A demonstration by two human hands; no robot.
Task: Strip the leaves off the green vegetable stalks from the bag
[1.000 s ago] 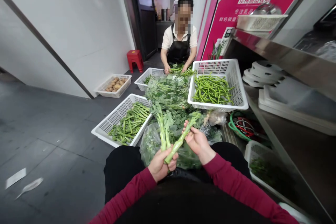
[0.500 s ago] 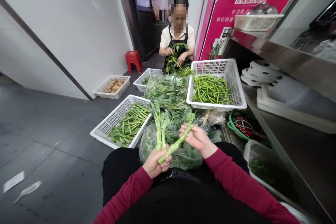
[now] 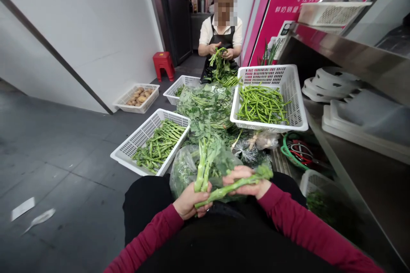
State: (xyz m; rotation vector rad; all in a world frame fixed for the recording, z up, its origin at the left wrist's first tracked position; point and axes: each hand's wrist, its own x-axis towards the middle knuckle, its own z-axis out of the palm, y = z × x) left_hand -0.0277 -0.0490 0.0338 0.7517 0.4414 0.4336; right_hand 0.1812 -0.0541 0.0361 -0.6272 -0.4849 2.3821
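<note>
In my left hand (image 3: 188, 200) are leafy green vegetable stalks (image 3: 201, 166), thick and pale green, pointing up and away with leaves at their tops. The same hand grips the lower end of a separate thick stalk (image 3: 226, 190), which slants to the right. This stalk lies across my right hand (image 3: 239, 173), whose fingers stretch out behind it, slightly blurred. Its budded top reaches over my right wrist. Under and beyond my hands, a clear plastic bag (image 3: 182, 168) of leafy greens sits between my knees.
A white basket of cut stalks (image 3: 128, 153) stands left; another with thin green stems (image 3: 296, 113) stands right. Bagged greens (image 3: 205, 102) lie between. Opposite sits a person (image 3: 205, 36) handling greens. Potatoes (image 3: 139, 96), a red stool (image 3: 164, 66) and a metal shelf (image 3: 346, 51) surround us.
The slanting stalk has tipped lower and to the right. My right hand has moved from pinching its top to lying with fingers stretched behind it. The camera view has shifted slightly.
</note>
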